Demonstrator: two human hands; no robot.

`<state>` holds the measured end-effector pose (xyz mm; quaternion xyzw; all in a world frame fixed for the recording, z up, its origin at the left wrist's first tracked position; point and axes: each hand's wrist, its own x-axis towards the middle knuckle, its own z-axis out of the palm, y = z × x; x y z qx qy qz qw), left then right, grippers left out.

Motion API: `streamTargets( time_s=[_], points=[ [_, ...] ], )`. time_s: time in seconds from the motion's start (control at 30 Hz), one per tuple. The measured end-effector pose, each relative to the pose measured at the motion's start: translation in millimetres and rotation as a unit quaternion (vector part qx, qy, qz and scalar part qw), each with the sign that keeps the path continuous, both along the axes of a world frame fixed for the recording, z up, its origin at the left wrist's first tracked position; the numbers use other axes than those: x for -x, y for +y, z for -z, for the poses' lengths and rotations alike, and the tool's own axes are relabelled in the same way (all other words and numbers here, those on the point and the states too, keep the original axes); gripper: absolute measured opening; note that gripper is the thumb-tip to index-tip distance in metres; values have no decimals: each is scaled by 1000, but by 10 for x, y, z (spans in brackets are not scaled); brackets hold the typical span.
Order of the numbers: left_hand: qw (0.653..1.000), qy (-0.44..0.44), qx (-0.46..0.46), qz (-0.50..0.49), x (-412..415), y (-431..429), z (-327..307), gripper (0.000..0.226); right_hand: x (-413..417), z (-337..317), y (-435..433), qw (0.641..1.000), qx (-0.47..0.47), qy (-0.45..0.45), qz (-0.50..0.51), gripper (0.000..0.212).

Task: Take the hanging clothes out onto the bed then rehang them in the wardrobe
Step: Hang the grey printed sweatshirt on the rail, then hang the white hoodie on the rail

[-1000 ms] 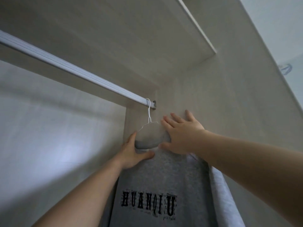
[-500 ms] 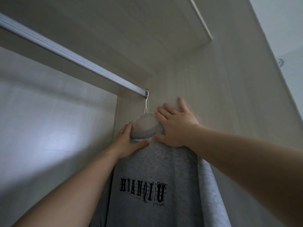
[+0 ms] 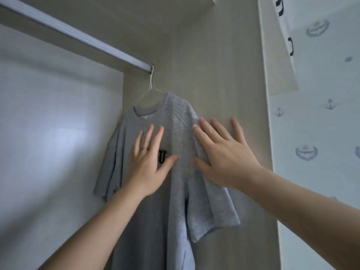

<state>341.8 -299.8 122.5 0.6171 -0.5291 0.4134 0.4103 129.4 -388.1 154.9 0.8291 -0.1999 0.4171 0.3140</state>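
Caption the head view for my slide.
Left hand and right hand spread open over a grey T-shirt hung on the rail.

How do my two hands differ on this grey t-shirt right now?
The left hand wears a ring and partly covers the black print on the grey t-shirt; the right hand shows no ring and lies at the shirt's edge, fingertips over the wardrobe side panel. Both are flat with fingers spread.
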Motion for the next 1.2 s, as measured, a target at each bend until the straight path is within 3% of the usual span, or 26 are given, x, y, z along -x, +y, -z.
streamTargets(
  time_s=[0.17, 0.37, 0.7, 0.97, 1.2],
  points=[
    [998, -21, -44, 41, 876, 179, 899, 82, 851, 975, 167, 999, -49, 7, -21, 78],
    [987, 32, -149, 57, 2022, 218, 2087, 82, 2042, 2217, 258, 985, -161, 57, 1, 79],
    [917, 32, -360, 172, 4031, -350, 3487, 81, 4091, 3700, 150, 920, -329, 112, 181, 83],
    [838, -39, -458, 293, 5413, -1344, 4171, 81, 5541, 4464, -199, 836, -425, 68, 340, 87],
    [747, -90, -523, 400, 6767, -2524, 4707, 84, 6751, 4940, -673, 719, -499, 10, 483, 86]
  ],
)
